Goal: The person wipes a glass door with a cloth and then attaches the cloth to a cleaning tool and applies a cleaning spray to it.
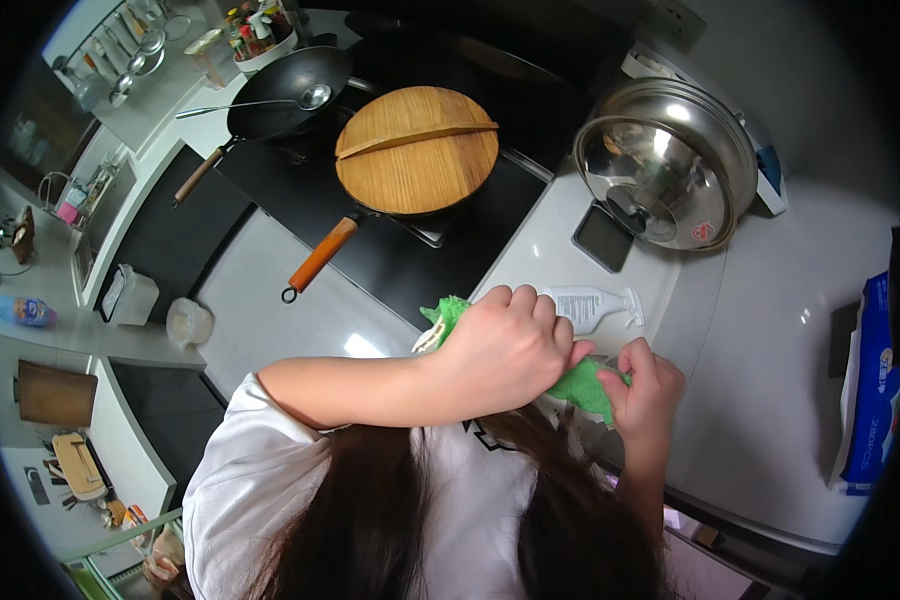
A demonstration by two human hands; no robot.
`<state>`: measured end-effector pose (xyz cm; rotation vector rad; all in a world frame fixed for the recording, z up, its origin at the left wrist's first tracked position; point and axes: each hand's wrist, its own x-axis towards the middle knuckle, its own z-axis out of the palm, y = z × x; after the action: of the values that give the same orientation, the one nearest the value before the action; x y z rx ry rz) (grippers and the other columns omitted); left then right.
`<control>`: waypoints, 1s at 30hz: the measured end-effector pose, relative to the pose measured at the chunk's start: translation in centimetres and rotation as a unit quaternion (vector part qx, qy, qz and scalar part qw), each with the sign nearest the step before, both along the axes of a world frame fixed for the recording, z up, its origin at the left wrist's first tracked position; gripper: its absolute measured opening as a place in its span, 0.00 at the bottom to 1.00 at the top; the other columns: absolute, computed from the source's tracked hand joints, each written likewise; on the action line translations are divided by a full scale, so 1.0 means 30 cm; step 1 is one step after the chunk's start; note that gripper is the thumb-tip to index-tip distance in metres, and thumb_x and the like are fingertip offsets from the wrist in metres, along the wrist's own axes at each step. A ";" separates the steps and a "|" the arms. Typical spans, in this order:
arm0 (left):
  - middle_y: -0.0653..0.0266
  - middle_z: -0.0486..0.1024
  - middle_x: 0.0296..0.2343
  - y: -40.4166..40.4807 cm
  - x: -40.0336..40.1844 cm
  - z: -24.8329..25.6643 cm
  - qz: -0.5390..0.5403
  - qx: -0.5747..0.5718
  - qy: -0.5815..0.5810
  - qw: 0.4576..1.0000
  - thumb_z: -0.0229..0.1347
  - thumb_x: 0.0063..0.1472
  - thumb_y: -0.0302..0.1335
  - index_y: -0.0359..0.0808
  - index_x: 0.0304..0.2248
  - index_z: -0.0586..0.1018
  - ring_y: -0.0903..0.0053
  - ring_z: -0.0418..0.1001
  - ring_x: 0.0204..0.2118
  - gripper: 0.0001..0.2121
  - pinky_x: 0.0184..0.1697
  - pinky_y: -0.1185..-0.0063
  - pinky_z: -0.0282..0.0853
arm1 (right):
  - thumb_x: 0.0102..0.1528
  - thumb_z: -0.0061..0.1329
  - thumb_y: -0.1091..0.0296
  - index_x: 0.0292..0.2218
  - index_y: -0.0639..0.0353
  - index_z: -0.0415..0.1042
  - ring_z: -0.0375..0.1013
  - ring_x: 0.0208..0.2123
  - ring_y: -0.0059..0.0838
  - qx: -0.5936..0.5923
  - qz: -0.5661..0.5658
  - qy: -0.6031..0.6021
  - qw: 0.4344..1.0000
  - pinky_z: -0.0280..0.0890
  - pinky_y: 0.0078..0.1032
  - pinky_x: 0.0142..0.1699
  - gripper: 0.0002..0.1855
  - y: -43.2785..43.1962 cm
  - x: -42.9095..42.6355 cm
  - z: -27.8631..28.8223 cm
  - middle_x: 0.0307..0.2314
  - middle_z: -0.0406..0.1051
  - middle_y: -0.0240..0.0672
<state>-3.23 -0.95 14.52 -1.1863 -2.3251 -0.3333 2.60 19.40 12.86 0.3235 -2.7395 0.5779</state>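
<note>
My left hand (506, 349) is closed around a green cloth (581, 386), its forearm reaching across my chest. One end of the cloth, with a pale edge, pokes out on the far side of that fist. On the other side, my right hand (649, 382) pinches the cloth between thumb and fingers, so it spans the short gap between both hands. Just beyond the hands, a white spray bottle (589, 307) lies on its side on the white counter (532, 247). A dark-screened smartphone (604, 236) rests flat behind the bottle.
On the black cooktop (495, 217), a wooden lid (420, 154) covers a wok whose handle (321, 255) points toward me. Another wok (270, 97) holds a metal ladle (270, 105). Stacked metal and glass lids (660, 180) lean at the right. A blue wipes pack (870, 390) stands far right.
</note>
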 end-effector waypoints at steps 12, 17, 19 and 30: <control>0.68 0.61 0.05 -0.017 -0.061 -0.034 -0.019 -0.003 -0.055 0.998 0.48 0.56 0.43 0.38 0.14 0.64 0.77 0.62 0.07 0.20 0.11 0.82 0.58 | 0.48 0.47 0.71 0.24 0.56 0.64 0.64 0.17 0.36 0.061 -0.050 0.115 0.990 0.57 0.31 0.24 0.04 -0.039 -0.005 0.053 0.14 0.63 0.34; 0.68 0.61 0.06 -0.023 -0.064 -0.037 -0.022 -0.012 -0.085 0.996 0.50 0.56 0.42 0.38 0.15 0.65 0.75 0.63 0.08 0.19 0.12 0.80 0.59 | 0.48 0.45 0.72 0.23 0.57 0.64 0.65 0.18 0.34 0.097 -0.050 0.090 0.990 0.59 0.30 0.24 0.04 -0.071 -0.014 0.047 0.14 0.64 0.34; 0.68 0.62 0.07 -0.020 -0.073 -0.034 -0.011 0.002 -0.059 0.998 0.51 0.54 0.41 0.38 0.16 0.66 0.75 0.65 0.10 0.18 0.13 0.81 0.60 | 0.48 0.45 0.71 0.23 0.57 0.64 0.65 0.17 0.33 0.103 -0.060 0.078 0.990 0.60 0.29 0.24 0.04 -0.061 -0.022 0.036 0.14 0.64 0.34; 0.65 0.67 0.15 -0.054 -0.059 0.030 -0.038 0.000 -0.106 0.994 0.57 0.49 0.40 0.34 0.19 0.69 0.72 0.68 0.17 0.17 0.19 0.78 0.64 | 0.48 0.46 0.71 0.24 0.57 0.64 0.65 0.14 0.31 0.053 -0.049 0.108 0.991 0.60 0.27 0.22 0.04 -0.043 -0.019 0.002 0.11 0.63 0.31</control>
<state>-5.02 -2.57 15.43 -1.2976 -2.4625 -0.5078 2.02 18.11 12.91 0.2579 -2.5640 0.3487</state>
